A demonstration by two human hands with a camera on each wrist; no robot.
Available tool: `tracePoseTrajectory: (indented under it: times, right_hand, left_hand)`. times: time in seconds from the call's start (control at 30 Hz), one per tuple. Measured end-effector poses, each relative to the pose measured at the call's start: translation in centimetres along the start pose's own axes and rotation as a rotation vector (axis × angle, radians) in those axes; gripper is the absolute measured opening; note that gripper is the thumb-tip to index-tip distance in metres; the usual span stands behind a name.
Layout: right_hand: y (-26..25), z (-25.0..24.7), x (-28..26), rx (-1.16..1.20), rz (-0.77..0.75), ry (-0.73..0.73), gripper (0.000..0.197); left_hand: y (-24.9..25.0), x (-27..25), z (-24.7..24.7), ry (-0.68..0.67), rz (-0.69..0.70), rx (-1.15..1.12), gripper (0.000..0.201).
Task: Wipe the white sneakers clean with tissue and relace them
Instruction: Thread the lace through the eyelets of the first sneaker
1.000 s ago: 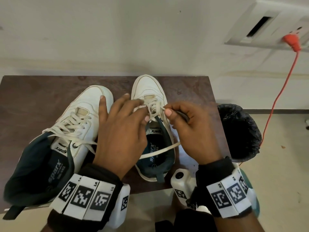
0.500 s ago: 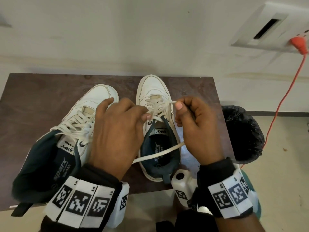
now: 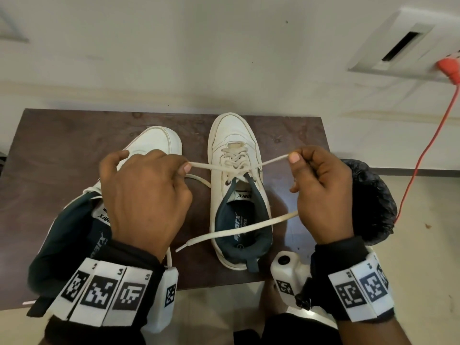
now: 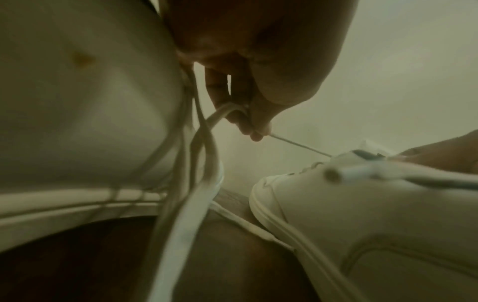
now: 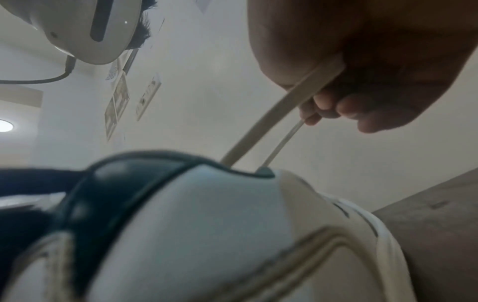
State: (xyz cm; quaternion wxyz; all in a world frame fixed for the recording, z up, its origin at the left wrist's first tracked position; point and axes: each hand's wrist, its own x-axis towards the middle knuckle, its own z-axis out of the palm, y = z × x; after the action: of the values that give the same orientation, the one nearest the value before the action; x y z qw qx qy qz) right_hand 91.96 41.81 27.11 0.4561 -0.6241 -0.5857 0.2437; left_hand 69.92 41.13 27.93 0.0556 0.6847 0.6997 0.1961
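Two white sneakers with dark linings stand on a dark brown table [image 3: 62,150]. The right sneaker [image 3: 234,135] points away from me, laced with a cream lace [image 3: 236,168]. My left hand [image 3: 146,192] pinches one strand of that lace to the left of the shoe, and my right hand [image 3: 321,192] pinches the other strand to the right. The two strands cross taut over the tongue. A loose lace end [image 3: 239,231] runs from my right hand across the shoe's opening. The left sneaker [image 3: 154,143] lies partly under my left hand. In the wrist views, the left hand [image 4: 252,122] and the right hand [image 5: 320,106] each hold the lace.
A black-lined bin [image 3: 373,202] stands just off the table's right edge. A red cable [image 3: 430,143] hangs from a wall socket [image 3: 410,53] at upper right. The wall runs close behind the table. Bare tabletop lies to the far left and behind the shoes.
Both hands have moved apart, the left one leftward and the right one rightward, drawing the two lace strands out taut across the right sneaker.
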Motion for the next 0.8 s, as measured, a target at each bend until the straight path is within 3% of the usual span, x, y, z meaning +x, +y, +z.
tracePoseTrajectory:
  times: [0.17, 0.4, 0.57, 0.67, 0.8]
  right_hand:
    - [1.3, -1.1, 0.2, -0.142, 0.046, 0.012, 0.018]
    - [2.8, -2.6, -0.1, -0.309, 0.129, -0.261, 0.037]
    - [3.3, -2.4, -0.2, -0.344, 0.154, -0.239, 0.040]
    - [3.0, -2.3, 0.1, -0.193, 0.191, -0.204, 0.036]
    - [1.3, -1.6, 0.1, 0.271, 0.207, -0.113, 0.028]
  left_hand:
    - [-0.5, -0.1, 0.4, -0.054, -0.052, 0.128, 0.022]
    - [-0.5, -0.3, 0.6, -0.163, -0.096, 0.330, 0.015]
    - [-0.3, -0.1, 0.8, -0.198, -0.107, 0.352, 0.014]
    - [-0.4, 0.0, 0.9, -0.167, -0.113, 0.276, 0.017]
    - [-0.1, 0.1, 0.4, -0.102, -0.097, -0.015, 0.028]
